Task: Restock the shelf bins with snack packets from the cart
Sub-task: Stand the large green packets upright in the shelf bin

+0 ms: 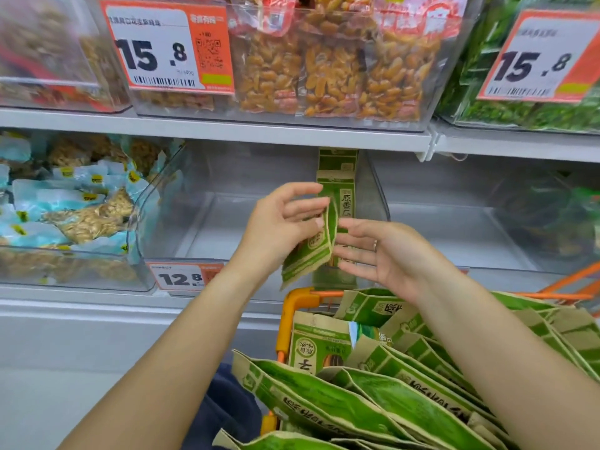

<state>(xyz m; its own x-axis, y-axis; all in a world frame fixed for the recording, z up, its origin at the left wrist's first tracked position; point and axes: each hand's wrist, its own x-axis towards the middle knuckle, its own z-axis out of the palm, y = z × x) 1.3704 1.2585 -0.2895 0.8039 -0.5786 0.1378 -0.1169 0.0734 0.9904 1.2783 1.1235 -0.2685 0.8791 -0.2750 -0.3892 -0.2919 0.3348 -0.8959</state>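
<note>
My left hand [281,222] grips a green-and-tan snack packet [308,251] in front of a clear shelf bin [207,222]. The packet hangs tilted, with its lower corner pointing down to the left. My right hand [376,251] is beside it on the right, fingers spread, with its fingertips near the packet's edge. Two matching packets [337,180] stand upright against the bin's right wall. Below, an orange cart [292,306] holds several more green packets [373,394] lying stacked.
A bin of blue-wrapped nut packs [65,209] sits to the left. Another clear bin [487,222] stands to the right. The upper shelf [227,131] carries bins of golden snacks and green packs. Price tags read 15.8 and 12.8 [181,279].
</note>
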